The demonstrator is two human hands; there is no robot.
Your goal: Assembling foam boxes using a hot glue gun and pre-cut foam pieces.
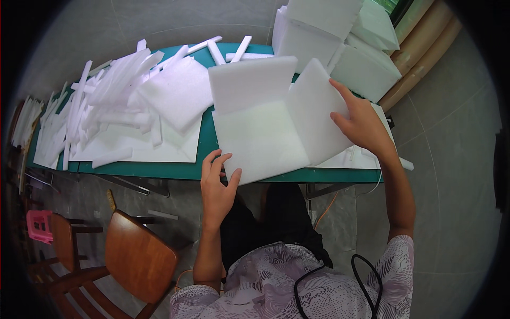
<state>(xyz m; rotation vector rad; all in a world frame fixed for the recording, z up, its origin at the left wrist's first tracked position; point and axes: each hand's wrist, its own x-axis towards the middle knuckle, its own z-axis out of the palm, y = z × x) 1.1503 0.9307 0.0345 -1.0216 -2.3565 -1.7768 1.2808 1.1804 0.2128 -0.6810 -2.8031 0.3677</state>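
In front of me on the table is a white foam piece made of a flat base, an upright back panel and a right side panel. My right hand grips the side panel by its outer edge, with the thumb on the inner face and some fingers hidden behind it. My left hand is beside the near left corner of the base. Its fingers are apart and slightly curled, and the fingertips are close to the foam edge; whether they touch it I cannot tell.
Foam strips and a square foam sheet are heaped on the left of the green table. Large white foam blocks stand at the back right, beside tan rolls. A wooden chair and pink stool stand lower left.
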